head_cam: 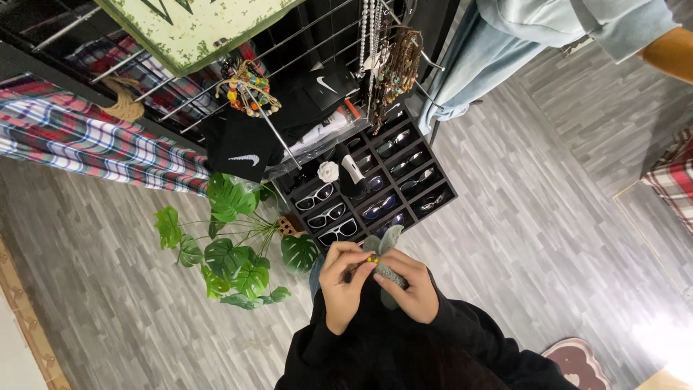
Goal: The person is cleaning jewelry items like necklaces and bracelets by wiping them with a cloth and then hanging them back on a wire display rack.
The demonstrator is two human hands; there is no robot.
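Left hand (345, 283) and right hand (408, 287) together at chest height, fingers of both pinching a grey cloth (385, 261) with a small yellow bit (372, 258). Just below the sunglasses tray (375, 189); potted plant (234, 242) beside the left hand, above grey plank floor (548, 231).

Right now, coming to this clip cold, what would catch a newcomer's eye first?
Low in the middle, the left hand and right hand meet on a small grey fabric item with a yellow bit. Just above stands a black compartmented tray of sunglasses. To the left of it a green broad-leaved plant spreads over the grey wood-look floor.
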